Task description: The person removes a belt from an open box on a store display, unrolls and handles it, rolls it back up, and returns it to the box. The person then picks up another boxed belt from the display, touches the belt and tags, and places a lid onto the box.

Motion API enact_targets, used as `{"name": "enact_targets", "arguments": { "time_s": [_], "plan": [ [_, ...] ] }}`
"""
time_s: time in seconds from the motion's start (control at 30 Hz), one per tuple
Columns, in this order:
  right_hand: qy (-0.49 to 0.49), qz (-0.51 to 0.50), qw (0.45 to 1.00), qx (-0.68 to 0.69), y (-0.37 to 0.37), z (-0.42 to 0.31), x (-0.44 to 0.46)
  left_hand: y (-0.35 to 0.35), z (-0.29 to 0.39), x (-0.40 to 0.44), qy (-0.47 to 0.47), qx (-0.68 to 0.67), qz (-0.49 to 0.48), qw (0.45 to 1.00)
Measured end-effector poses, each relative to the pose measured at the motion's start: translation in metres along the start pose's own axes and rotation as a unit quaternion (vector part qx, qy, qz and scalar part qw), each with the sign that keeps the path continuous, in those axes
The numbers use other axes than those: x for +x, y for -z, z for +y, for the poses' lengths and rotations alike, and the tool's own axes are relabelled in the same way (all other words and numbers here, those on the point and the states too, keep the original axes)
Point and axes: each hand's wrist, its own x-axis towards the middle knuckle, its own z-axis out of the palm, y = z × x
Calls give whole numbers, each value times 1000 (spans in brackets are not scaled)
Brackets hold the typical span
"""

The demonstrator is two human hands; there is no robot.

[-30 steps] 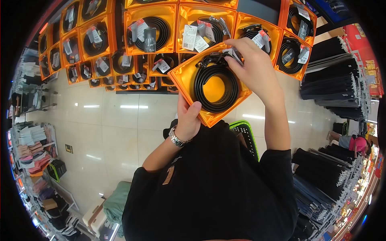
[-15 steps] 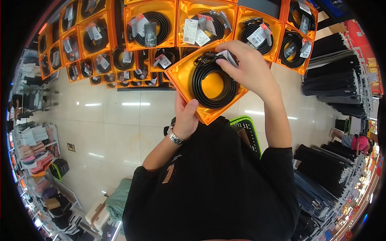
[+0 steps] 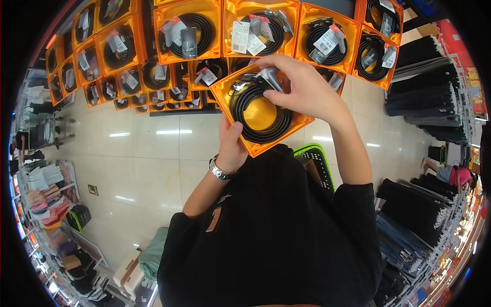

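A coiled black belt (image 3: 241, 116) lies in an open orange box (image 3: 286, 136) lined with shiny satin. My left hand (image 3: 232, 148) grips the box at its lower left side, thumb over the rim. Reaching in from the right, my right hand (image 3: 309, 92) has its thumb and fingers closed around the tag and buckle end of the belt; the exact contact is partly hidden. A silvery buckle part (image 3: 238, 87) shows at the coil's upper left. The box is tilted and held in front of my chest, just below the display.
Rows of similar boxed belts (image 3: 189, 36) with price tags fill the display ahead. A black basket with a green rim (image 3: 319, 161) is beside me. Trousers (image 3: 424, 102) hang on the right; folded clothes (image 3: 48, 192) are on the left. Another person (image 3: 458, 176) is far right.
The box has shifted slightly left and up with both hands. My right hand has turned the belt's tag end, and the belt coil has shifted left in view.
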Motion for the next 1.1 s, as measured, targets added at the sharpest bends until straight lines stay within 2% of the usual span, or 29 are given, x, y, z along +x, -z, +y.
{"name": "enact_targets", "arguments": {
  "time_s": [0.1, 0.17, 0.47, 0.67, 0.8, 0.87, 1.03, 1.1],
  "plan": [
    [-14, 3, 1000, -7, -1, 2, -2, 6, -1, 0, -2, -25, 21, 999],
    [-21, 5, 1000, -7, -3, 2, -5, 7, -1, -1, -39, 13, 17, 999],
    [107, 87, 983, -120, 10, -5, 3, 2, 1, -3, -60, 39, 1, 997],
    [59, 99, 968, -222, -5, -2, -2, 3, 3, -7, -62, 41, 0, 997],
    [52, 105, 974, -192, -11, 2, -3, 7, 2, -8, -57, 34, 5, 998],
    [-11, 86, 987, -133, -12, 2, -4, 8, 1, -9, -53, 40, 7, 998],
    [-8, 67, 996, -57, 3, 4, -4, 18, -3, -12, -62, 74, 8, 995],
    [-61, 23, 998, -7, 8, 1, -6, 21, -2, -13, -48, 68, -12, 996]
  ]
}}
